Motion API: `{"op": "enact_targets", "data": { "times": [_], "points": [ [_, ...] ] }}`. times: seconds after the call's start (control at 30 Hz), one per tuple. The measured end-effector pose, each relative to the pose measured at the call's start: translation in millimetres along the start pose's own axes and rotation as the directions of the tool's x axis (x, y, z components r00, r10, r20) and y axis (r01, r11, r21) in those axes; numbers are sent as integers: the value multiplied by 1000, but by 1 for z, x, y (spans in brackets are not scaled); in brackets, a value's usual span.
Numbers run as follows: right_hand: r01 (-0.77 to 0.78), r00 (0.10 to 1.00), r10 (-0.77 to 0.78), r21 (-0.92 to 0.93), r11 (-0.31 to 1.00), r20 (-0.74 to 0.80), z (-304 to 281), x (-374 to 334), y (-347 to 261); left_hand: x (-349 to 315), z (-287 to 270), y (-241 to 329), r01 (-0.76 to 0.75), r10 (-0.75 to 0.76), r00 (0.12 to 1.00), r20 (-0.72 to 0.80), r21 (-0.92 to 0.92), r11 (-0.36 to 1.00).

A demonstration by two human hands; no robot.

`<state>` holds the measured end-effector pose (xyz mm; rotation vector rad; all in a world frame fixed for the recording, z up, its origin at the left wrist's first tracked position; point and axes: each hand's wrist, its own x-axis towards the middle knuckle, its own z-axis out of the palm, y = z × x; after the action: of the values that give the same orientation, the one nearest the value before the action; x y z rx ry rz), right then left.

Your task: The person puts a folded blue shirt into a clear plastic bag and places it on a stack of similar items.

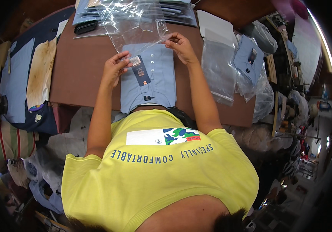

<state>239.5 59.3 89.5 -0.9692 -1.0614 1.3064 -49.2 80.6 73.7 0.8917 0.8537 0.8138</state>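
A folded light-blue shirt lies in front of me, its collar toward my body and small white buttons down its middle. A dark hang tag rests on its front. Over the shirt's far end stretches a clear plastic bag. My left hand pinches one corner of the bag's near edge, right beside the top of the tag. At the opposite corner, the thumb and fingers of my right hand are closed on the same edge. Whether the shirt's far end lies inside or under the bag is unclear.
Stacked, bagged blue garments stand at the table's far side, near a black object. To the right lie flat clear bags and a bagged shirt. A stained pressing pad lies on the left over dark cloth.
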Motion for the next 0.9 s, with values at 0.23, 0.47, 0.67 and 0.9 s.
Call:
{"op": "enact_targets", "data": {
  "times": [0.23, 0.47, 0.67, 0.9],
  "points": [
    [109, 979, -138, -192, 975, -149, 25, -3, 1, -2, 5, 3, 26, -26, 1000, 5, -15, 1000],
    [172, 943, -215, -181, 968, -253, 10, 3, 12, 2, 5, -1, 11, -11, 1000, 8, -43, 999],
    [-136, 961, 87, -174, 975, -262, -8, -16, -8, 7, -11, -2, -19, 16, 998, -63, -49, 999],
    [-465, 874, 431, -124, 877, -226, -26, -36, -8, 10, -17, 0, 71, -72, 997, 11, 76, 995]
  ]
}}
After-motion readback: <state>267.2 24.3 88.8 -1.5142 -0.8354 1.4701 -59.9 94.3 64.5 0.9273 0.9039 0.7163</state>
